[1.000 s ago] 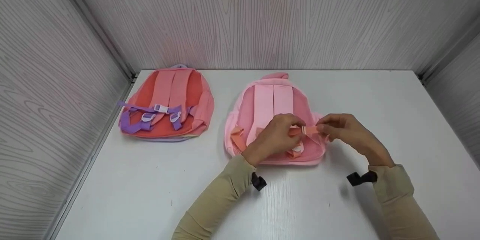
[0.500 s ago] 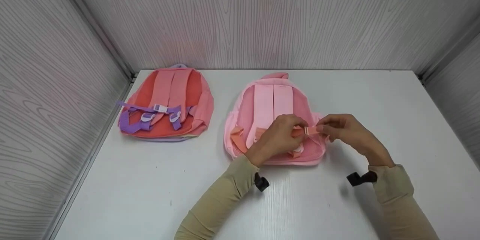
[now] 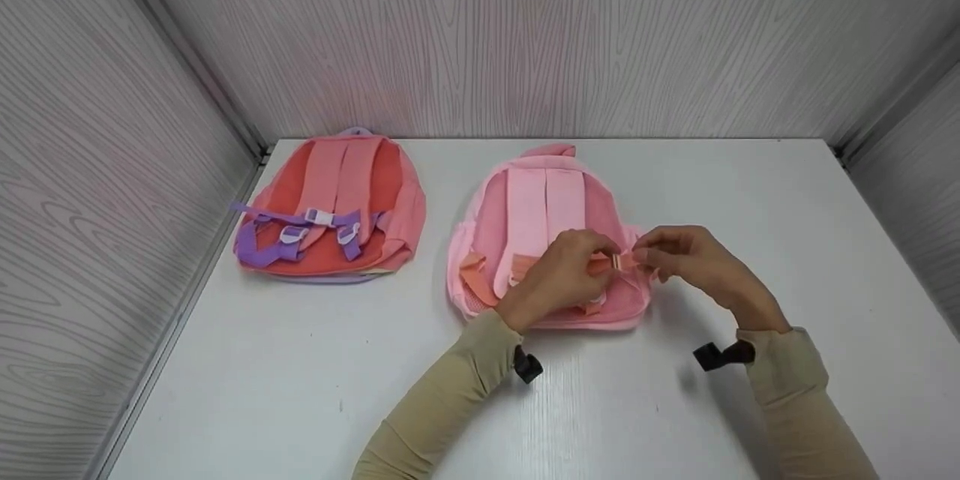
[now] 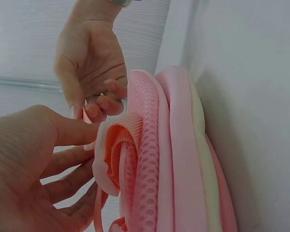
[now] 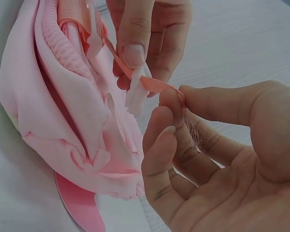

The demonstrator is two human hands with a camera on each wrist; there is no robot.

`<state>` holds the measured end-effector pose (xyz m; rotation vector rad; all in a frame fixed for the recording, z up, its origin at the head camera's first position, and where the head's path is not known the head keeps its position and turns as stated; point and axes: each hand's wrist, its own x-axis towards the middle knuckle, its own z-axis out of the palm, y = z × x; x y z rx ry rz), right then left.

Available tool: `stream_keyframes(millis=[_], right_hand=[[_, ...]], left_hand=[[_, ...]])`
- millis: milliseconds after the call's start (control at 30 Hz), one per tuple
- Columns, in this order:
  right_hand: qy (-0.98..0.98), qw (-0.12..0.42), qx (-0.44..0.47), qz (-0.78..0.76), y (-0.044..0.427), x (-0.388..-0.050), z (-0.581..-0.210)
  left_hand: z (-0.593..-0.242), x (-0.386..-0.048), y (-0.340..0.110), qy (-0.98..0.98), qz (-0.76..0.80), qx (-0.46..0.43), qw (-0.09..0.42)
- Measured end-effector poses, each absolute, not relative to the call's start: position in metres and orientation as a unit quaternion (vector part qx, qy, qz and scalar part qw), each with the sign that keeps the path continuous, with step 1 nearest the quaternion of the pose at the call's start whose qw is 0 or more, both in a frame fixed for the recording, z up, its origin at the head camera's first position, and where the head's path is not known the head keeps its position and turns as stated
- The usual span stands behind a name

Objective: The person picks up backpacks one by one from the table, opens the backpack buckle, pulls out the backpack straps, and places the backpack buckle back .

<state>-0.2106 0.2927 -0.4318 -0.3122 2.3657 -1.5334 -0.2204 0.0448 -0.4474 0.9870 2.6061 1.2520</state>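
One pink, mesh-backed backpack [image 3: 528, 202] with frayed orange strap [image 5: 156, 85] and white buckle [image 5: 137, 95]

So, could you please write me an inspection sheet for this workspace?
Surface: white table, with a few dark specks.
Job's things: pink backpack, lying back side up, with orange strap and white clip.
Clutter: red backpack with purple straps, to the left.
Hands: left hand pinches the clip; right hand pinches the strap beside loose threads.
Cables: nothing seen.
Surroundings: wood-grain walls at the back and both sides.
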Motion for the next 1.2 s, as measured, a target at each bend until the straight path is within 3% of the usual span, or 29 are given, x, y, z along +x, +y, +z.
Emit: stream_keyframes(millis=[400, 1200], right_hand=[[0.821, 0.157, -0.101, -0.539, 0.294, -0.210, -0.431], [0.843, 0.155, -0.093, -0.506, 0.298, -0.210, -0.431]], left_hand=[[-0.451, -0.223, 0.048, 0.848, 0.403, 0.343, 0.018], [-0.454, -0.220, 0.060, 0.849, 0.414, 0.328, 0.021]])
